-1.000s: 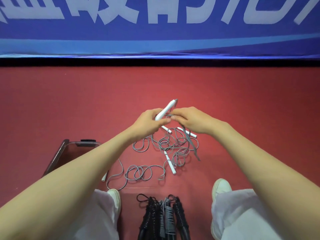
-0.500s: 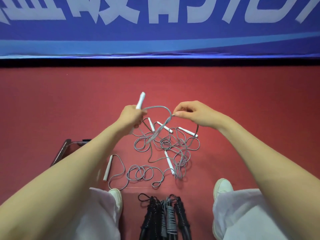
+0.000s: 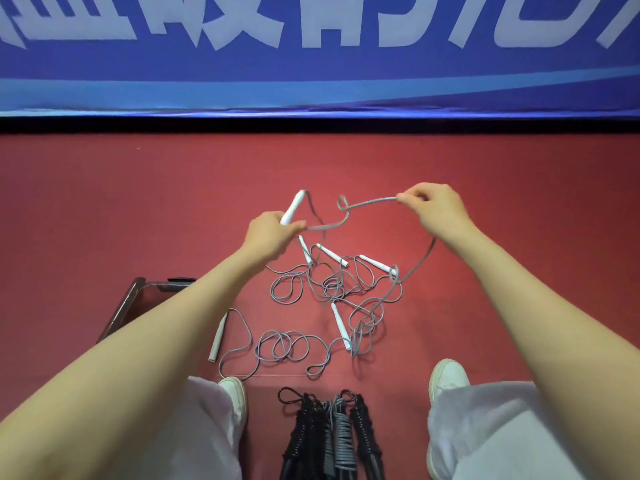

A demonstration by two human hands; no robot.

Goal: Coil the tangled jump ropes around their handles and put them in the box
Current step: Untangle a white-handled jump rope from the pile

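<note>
My left hand grips a white handle that points up and away from me. Its grey cord arcs to the right with a small loop in it, and my right hand pinches that cord. From there the cord drops into the tangle of grey ropes on the red floor, where several white handles lie. One more white handle lies near my left forearm. A clear box stands at the left, mostly hidden behind my left arm.
Coiled black and grey ropes lie between my white shoes at the bottom. A blue banner with white lettering runs along the far edge of the red floor.
My hands have drawn apart: the right hand moved right and up, pulling the cord out into a long arc. The left hand keeps hold of the handle.
</note>
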